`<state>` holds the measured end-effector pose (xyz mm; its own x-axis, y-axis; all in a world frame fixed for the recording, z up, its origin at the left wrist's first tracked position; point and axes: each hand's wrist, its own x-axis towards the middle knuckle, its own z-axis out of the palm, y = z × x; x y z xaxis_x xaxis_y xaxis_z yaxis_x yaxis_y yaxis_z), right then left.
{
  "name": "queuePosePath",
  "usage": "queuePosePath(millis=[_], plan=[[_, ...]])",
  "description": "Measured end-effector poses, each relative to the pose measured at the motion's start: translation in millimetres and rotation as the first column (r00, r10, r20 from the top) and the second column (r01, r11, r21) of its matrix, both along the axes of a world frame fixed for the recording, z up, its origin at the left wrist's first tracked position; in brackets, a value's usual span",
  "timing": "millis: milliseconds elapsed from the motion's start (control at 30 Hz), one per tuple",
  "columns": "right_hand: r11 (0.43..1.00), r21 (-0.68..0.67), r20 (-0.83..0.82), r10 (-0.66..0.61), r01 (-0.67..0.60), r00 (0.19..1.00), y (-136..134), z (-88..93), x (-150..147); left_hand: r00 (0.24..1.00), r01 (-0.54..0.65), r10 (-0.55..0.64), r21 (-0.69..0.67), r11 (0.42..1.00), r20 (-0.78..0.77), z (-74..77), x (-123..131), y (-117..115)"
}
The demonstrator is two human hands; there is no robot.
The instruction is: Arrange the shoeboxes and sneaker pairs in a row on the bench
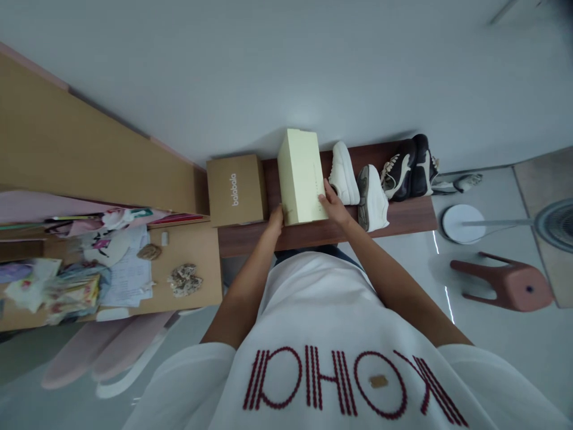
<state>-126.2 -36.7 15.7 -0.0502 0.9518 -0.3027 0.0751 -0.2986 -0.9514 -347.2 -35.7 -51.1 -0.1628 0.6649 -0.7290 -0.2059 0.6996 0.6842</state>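
Pale yellow box (305, 173) gripped at brown bench (407, 215), between tan box (237, 191) and white shoe (344, 176); resting or lifted, can't tell. Held from opposite sides by part-curled left hand (276, 218) and right hand (333, 204), prob so bulky thing's kept from tipping.

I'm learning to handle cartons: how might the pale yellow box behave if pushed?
The pale yellow box likely feels stiff: its faces look flat and its edges straight. Rolling seems unlikely, given its squared corners. Its smooth-looking surface may be slightly slippery.
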Motion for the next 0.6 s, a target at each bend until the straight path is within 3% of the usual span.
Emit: queuePosePath(millis=[100,367,500,600], plan=[[0.998,0.053,0.053,-0.031,0.028,0.998,2,0.4,10,0.997,-0.030,0.043,-0.195,0.980,0.061,2.3,6,0],[0.996,0.044,0.068,-0.085,0.082,0.994,1,8.2,27,0.962,-0.036,0.015,0.073,0.997,0.272,38.2,-13,-28],[0.996,-0.079,0.013,-0.038,0.039,0.999,-1,11.0,33,0.969,-0.085,0.041,0.176,0.981,0.244,56.5,-22,-34],[0.983,-0.184,-0.064,0.014,-0.026,0.998,3,11.3,32,0.973,-0.111,0.055,0.247,0.963,0.223,61.7,-23,-36]])
